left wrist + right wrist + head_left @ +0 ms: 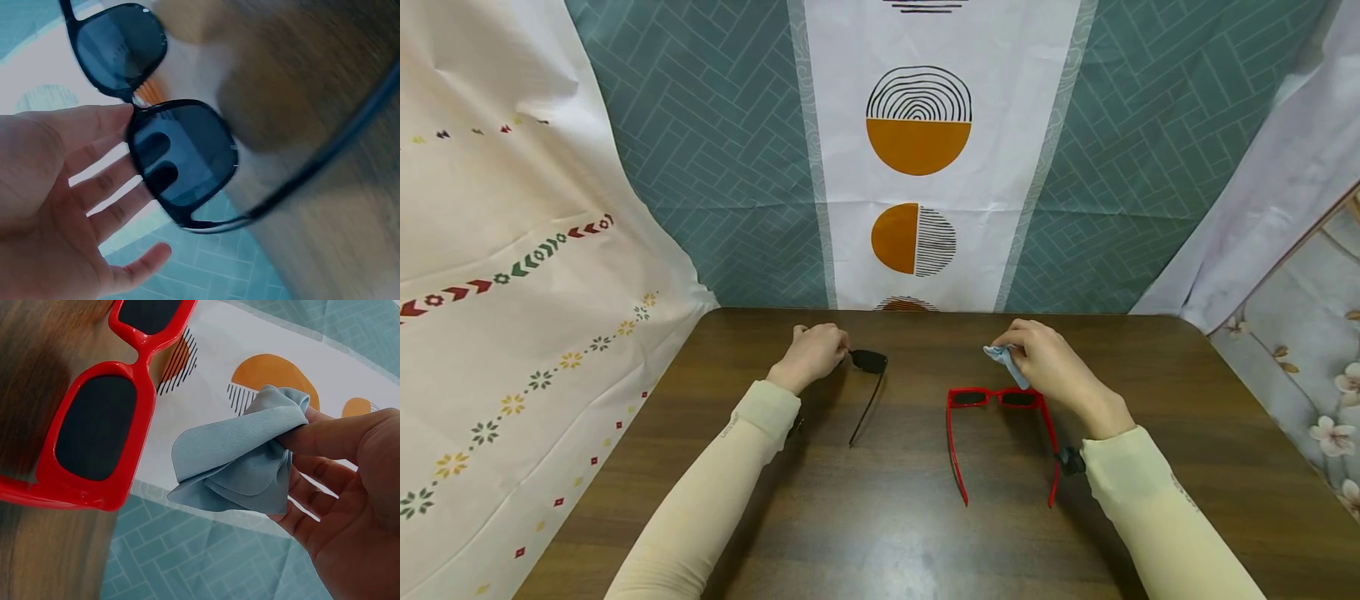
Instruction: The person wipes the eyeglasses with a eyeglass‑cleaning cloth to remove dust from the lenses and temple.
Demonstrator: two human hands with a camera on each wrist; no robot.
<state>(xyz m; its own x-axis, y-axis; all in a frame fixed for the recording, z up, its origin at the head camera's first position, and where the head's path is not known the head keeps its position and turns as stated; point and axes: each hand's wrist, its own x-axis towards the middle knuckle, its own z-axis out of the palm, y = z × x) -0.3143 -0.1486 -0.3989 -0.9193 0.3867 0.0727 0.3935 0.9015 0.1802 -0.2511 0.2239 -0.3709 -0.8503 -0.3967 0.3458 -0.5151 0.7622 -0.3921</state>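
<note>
My left hand [818, 350] pinches a pair of black sunglasses [869, 361] near the bridge, thumb on one side and fingers behind the lens, as the left wrist view shows with the sunglasses [187, 156] close up. One temple arm extends toward the front. At the right, my right hand [1048, 358] holds a folded light-blue cloth [237, 462] between thumb and fingers. Just below that hand, red-framed sunglasses [995, 392] stand on the table with both temple arms unfolded toward me. The cloth [1006, 364] hangs right above their right lens.
The brown wooden table [880, 533] ends at a back edge against a teal and white patterned curtain [737, 150]. A cream embroidered cloth [512, 292] hangs along the left side, and a floral panel [1330, 400] stands on the right.
</note>
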